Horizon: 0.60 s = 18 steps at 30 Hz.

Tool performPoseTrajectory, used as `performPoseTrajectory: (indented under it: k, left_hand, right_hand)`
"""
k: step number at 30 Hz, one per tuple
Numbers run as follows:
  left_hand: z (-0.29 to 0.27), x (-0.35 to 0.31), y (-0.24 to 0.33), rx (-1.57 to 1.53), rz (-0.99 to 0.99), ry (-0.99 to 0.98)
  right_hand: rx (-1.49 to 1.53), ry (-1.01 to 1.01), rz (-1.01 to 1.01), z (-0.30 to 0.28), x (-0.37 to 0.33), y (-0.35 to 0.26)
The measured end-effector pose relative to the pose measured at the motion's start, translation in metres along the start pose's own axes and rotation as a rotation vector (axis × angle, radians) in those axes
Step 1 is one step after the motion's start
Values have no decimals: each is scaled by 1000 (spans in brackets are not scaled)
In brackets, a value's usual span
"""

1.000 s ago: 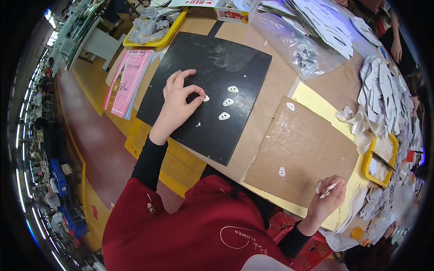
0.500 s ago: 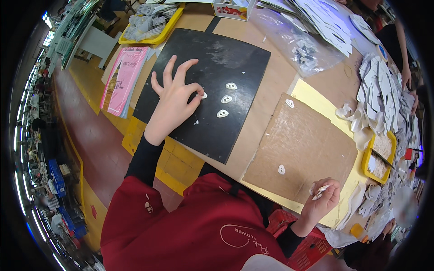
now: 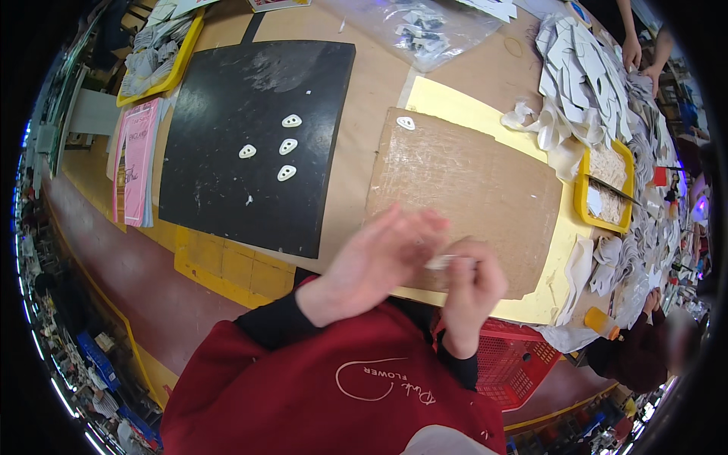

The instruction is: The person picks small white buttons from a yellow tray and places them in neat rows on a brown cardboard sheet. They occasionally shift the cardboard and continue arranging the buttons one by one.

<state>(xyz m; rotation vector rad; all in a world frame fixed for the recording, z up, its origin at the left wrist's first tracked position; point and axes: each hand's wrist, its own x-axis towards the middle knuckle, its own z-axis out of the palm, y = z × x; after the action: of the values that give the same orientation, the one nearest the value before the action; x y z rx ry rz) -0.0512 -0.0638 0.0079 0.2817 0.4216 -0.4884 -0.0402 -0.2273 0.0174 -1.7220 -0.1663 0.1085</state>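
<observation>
Blurred by motion, my left hand is over the near edge of the brown board, its fingers reaching toward my right hand. Whether it holds anything I cannot make out. My right hand is closed, with small white pieces pinched in its fingers. On the black board lie several small white rounded-triangle pieces with two dark holes, one left of a column of three. A similar piece rests at the brown board's far left corner.
A pink booklet and yellow tray of grey-white pieces stand left of the black board. Yellow sheet lies under the brown board. At right are a yellow tray, white cut pieces and a red crate. Other people's hands show far right.
My left hand has left its piece on the black board and moved right and nearer, beside my right hand. The view has shifted, so the boards sit further left.
</observation>
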Motion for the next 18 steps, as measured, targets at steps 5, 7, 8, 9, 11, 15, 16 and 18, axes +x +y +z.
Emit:
performPoseTrajectory:
  k: [5, 7, 8, 9, 11, 15, 16, 18]
  left_hand:
    - [-8, 26, -22, -163, -164, 29]
    - [-14, 28, -19, -94, -152, 59]
    - [-16, 28, -15, -60, -149, 72]
    - [-17, 28, -12, -27, -147, 85]
    - [-16, 28, -10, -6, -126, 112]
    - [-36, 31, -3, -139, -73, -33]
    - [-36, 29, 4, -103, -37, 10]
    - [-27, 21, 23, -30, 53, 99]
  right_hand:
    - [-446, -145, -398, 15, 17, 18]
    - [-502, -157, -463, 10, 19, 26]
    - [-542, -168, -485, 7, 20, 26]
    - [-582, -178, -507, 6, 21, 26]
    - [-560, -132, -513, 4, 19, 26]
    - [-490, -42, -433, -9, 15, 20]
    - [-464, -53, -318, -15, 14, 20]
    - [-399, -86, -98, -25, 14, 21]
